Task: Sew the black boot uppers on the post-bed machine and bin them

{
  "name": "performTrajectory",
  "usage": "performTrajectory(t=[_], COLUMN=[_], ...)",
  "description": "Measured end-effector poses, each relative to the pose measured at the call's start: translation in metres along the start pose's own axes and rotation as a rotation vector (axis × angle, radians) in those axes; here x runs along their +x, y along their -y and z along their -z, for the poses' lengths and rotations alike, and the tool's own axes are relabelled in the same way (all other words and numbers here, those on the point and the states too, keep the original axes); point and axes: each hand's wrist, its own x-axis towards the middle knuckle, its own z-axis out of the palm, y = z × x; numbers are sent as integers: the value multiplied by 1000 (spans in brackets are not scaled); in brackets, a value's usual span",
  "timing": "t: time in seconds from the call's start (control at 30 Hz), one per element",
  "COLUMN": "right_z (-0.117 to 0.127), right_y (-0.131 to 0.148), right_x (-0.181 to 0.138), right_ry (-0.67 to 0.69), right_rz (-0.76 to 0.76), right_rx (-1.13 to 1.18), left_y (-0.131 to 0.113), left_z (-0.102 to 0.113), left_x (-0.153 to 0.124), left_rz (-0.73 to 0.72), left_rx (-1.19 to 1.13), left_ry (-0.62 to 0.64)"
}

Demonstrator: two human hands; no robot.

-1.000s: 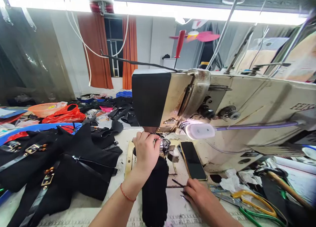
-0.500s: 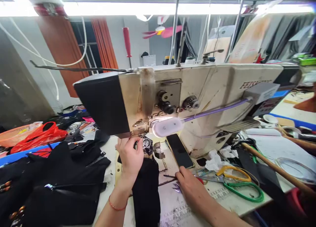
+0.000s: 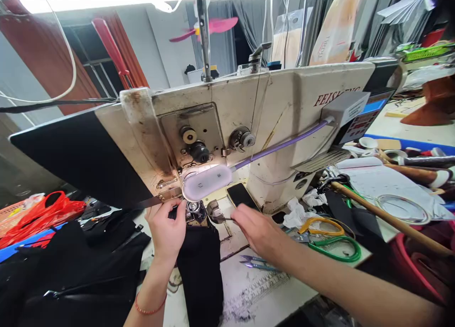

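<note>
My left hand is below the head of a sewing machine, thumb and fingers pinched together beside the metal hook mechanism. What they grip, if anything, is hidden. My right hand is closed around a tool with a thin dark shaft; its handle is covered by my palm. The shaft points left, toward the open curved metal cover by the mechanism. Black fabric hangs toward me from the mechanism, between my forearms. A lit oval lamp shines just above.
Behind my right hand lies a phone. Thread snips rest by the printed ruler. Scissors with green and orange handles, crumpled tissue and a wooden stick are at right. Black garments pile at left.
My right hand has lifted off the table by the snips and moved up and left, bringing the tool's shaft to the metal cover. My left hand stays at the mechanism. The view has shifted closer.
</note>
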Motion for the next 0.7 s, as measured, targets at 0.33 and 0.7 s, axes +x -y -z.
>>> performTrajectory(t=[0.33,0.7], right_z=[0,-3], right_y=[-11,-13], right_x=[90,103], right_ry=[-569,-627], right_rz=[257,312], right_rx=[-42,-34], left_y=[2,3], left_z=[-3,-3], left_x=[-1,-2], left_rz=[14,24], left_rx=[-2,-44], left_ry=[-3,-8])
